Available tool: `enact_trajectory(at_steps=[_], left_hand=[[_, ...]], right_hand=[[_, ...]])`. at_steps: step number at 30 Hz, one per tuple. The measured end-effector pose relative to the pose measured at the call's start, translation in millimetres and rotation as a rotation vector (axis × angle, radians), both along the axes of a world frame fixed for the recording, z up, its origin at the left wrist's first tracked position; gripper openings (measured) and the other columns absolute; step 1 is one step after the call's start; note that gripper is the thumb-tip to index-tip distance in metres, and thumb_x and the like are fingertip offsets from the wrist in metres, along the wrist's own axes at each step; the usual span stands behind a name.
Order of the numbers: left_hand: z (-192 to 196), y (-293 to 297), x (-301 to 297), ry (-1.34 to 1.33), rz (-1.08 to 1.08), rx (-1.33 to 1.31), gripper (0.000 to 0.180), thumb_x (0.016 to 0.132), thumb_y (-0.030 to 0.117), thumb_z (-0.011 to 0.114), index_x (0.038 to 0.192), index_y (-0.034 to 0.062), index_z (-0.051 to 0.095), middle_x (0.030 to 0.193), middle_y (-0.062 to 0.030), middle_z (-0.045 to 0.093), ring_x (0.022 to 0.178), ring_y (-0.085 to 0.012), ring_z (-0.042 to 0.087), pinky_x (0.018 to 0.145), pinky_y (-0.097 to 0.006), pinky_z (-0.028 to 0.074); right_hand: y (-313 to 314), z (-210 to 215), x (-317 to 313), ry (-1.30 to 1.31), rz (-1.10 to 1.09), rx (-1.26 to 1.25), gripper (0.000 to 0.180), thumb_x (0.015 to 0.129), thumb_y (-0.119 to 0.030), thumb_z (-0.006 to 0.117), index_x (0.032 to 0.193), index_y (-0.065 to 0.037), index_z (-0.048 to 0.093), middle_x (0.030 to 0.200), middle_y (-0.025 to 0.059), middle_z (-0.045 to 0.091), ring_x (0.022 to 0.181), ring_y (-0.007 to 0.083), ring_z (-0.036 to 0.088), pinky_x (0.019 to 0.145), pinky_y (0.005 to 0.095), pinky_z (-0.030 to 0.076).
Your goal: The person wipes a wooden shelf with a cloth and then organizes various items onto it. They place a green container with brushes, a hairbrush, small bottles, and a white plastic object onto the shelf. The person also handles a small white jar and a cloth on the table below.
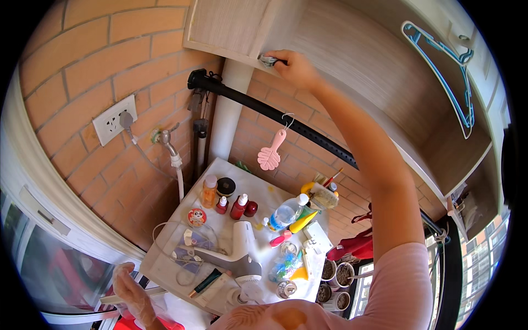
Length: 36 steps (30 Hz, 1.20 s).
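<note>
Near, at the lower left, the left hand (131, 294) wears a thin clear glove, fingers loosely spread, holding nothing, just off the worktop (165, 258) edge. On the worktop lie a white hair dryer (237, 253), a clear water bottle (287, 211) and small red bottles (238, 207). Far up, the right hand (294, 66) is closed around the small metal knob (268, 59) at the lower edge of the pale wood cabinet door (225, 25). The knob looks rigid, smooth, perhaps slippery; a fingertip pinch suits it.
</note>
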State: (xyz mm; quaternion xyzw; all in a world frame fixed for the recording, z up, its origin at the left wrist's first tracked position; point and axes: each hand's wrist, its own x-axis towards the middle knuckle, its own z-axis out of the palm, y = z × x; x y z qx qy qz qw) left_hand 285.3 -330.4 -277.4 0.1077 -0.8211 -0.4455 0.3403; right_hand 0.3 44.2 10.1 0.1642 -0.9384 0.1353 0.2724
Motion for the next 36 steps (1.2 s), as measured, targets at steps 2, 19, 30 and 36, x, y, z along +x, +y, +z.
enact_trajectory(at_steps=[2, 19, 30, 36], left_hand=[[-3.0, 2.0, -0.1, 0.003, -0.016, -0.030, 0.027, 0.090, 0.013, 0.036, 0.077, -0.0029, 0.054, 0.078, -0.0138, 0.057, 0.073, -0.0278, 0.054, 0.069, -0.035, 0.042], [-21.4, 22.2, 1.9, 0.145, -0.147, 0.009, 0.035, 0.092, 0.019, 0.038, 0.084, -0.0041, 0.063, 0.083, -0.0144, 0.062, 0.082, -0.0273, 0.057, 0.078, -0.036, 0.043], [40.8, 80.3, 41.9, 0.096, -0.328, -0.040, 0.041, 0.091, 0.027, 0.038, 0.079, -0.0004, 0.066, 0.083, -0.0144, 0.063, 0.080, -0.0291, 0.059, 0.073, -0.039, 0.047], [34.0, 98.0, 79.3, 0.197, -0.582, -0.116, 0.031, 0.091, 0.022, 0.041, 0.090, -0.0018, 0.061, 0.088, -0.0130, 0.060, 0.084, -0.0265, 0.057, 0.078, -0.037, 0.045]], right_hand=[[15.8, -0.5, 21.7, -0.015, 0.076, 0.016, 0.028, 0.075, -0.008, 0.046, 0.096, -0.012, 0.065, 0.093, 0.0095, 0.064, 0.076, 0.0263, 0.059, 0.069, 0.0325, 0.047], [273.4, -13.1, 342.5, 0.127, -0.729, -0.030, 0.014, 0.076, -0.006, 0.050, 0.082, -0.007, 0.062, 0.094, 0.0093, 0.063, 0.076, 0.0251, 0.060, 0.069, 0.0307, 0.047], [301.4, -37.2, 369.3, 0.417, -0.831, 0.261, 0.024, 0.072, 0.000, 0.051, 0.095, -0.009, 0.052, 0.086, 0.0135, 0.056, 0.088, 0.0332, 0.055, 0.076, 0.0417, 0.046], [234.4, -53.2, 429.9, 0.308, -0.421, -0.363, 0.024, 0.072, 0.005, 0.044, 0.093, -0.004, 0.051, 0.087, 0.0115, 0.057, 0.080, 0.0271, 0.059, 0.067, 0.0392, 0.048]])
